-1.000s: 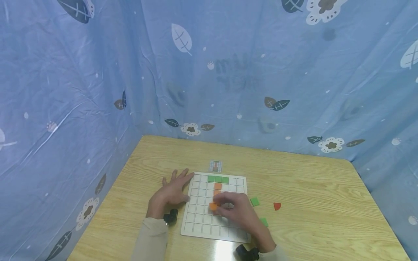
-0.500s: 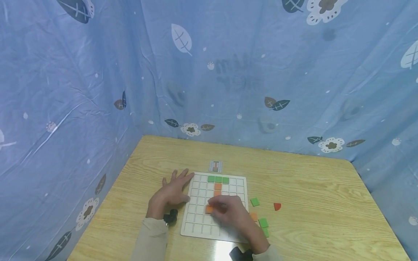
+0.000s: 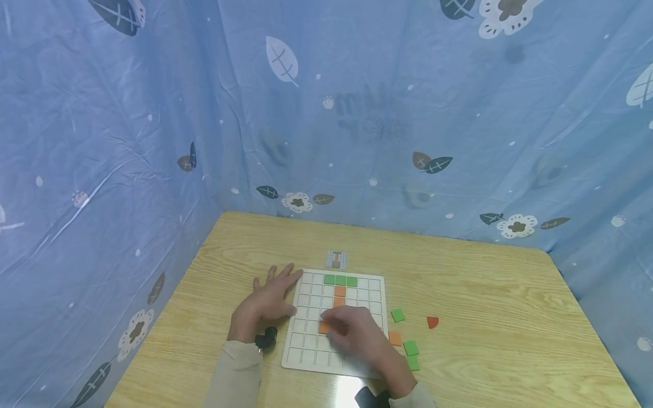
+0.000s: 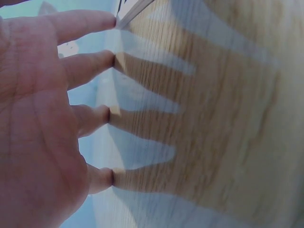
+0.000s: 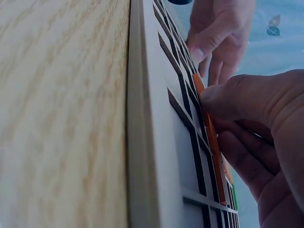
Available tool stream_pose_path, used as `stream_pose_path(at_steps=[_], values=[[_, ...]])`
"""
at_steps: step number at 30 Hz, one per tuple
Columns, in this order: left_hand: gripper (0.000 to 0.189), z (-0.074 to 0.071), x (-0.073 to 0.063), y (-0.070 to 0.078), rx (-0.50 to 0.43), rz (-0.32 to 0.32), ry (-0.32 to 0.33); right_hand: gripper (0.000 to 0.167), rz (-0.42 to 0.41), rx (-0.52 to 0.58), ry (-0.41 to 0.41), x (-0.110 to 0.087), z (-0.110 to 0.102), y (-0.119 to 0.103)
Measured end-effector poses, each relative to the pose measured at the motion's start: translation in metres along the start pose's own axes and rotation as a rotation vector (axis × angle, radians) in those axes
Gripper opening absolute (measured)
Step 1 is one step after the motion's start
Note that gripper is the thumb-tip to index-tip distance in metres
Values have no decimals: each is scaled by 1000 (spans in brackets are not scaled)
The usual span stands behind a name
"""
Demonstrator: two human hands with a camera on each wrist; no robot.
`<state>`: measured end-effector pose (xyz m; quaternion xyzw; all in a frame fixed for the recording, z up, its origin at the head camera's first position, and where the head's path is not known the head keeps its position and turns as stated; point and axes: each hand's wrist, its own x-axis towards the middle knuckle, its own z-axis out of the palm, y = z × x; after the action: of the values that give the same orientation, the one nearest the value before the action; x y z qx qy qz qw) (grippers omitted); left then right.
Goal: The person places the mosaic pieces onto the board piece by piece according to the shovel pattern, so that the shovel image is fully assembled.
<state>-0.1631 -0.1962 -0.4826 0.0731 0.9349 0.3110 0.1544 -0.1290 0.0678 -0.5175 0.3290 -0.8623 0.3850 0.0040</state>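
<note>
A white grid board [image 3: 306, 356] lies on the table. My right hand [image 3: 359, 337] is over its middle, thumb and fingers pinching an orange square tile [image 3: 323, 327] that sits at a cell. In the right wrist view the thumb presses along the edge of this orange tile [image 5: 198, 83], beside other orange tiles [image 5: 219, 175]. Three green tiles [image 3: 340, 280] fill part of the top row, with orange tiles [image 3: 339, 291] below them, partly hidden by my right hand. My left hand [image 3: 267, 303] spreads its fingers at the board's left edge, fingertips resting on the wood.
A small pattern card [image 3: 336, 259] lies behind the board. To its right are a loose green tile [image 3: 398, 315], an orange tile [image 3: 395, 338], two more green tiles [image 3: 410, 348] and a red quarter-circle piece [image 3: 432, 322]. A blue patterned curtain [image 3: 357, 113] surrounds the table [image 3: 484, 294].
My right hand has lowered the orange tile and shifted it left and toward me, onto the grid. The loose orange tile at right has come into view. The left hand stays put.
</note>
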Motion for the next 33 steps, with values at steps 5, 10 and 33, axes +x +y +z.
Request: stream_pose_path(at_steps=[5,10,33], values=[[95,0,1,1,-1,-5,2,27,17,-8,-8,1,1,-1],[95,1,0,0,5,-6,2,27,18,-18,-6,-1,1,0],[96,5,-1,-1,6,-8,14,29,157,304,124,-28,-62,23]])
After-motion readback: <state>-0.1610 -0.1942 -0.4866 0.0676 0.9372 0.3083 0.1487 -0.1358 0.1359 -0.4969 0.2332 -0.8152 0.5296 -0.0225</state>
